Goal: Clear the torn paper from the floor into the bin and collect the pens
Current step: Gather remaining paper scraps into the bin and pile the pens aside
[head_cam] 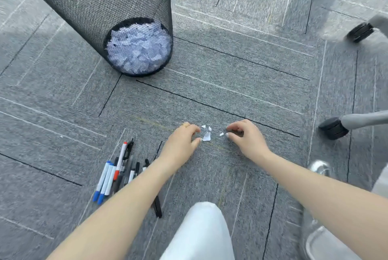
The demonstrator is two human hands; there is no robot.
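A few small white torn paper scraps (206,136) lie on the grey carpet between my hands. My left hand (182,141) sits just left of them, thumb and forefinger curved apart, the thumb tip at the edge of the largest scrap. My right hand (245,138) is just right of them, fingers loosely curled, thumb tip beside a tiny scrap (221,134). Neither hand plainly holds anything. Several pens and markers (117,172) lie in a loose bunch on the floor to the left, partly hidden by my left forearm. The black mesh bin (100,7) stands at the upper left with torn paper (137,48) at its bottom.
Two black chair castors (332,128) (360,32) on grey legs stand at the right. A chrome and clear chair base (320,168) is at the lower right. My knee in white trousers (201,232) is at the bottom centre.
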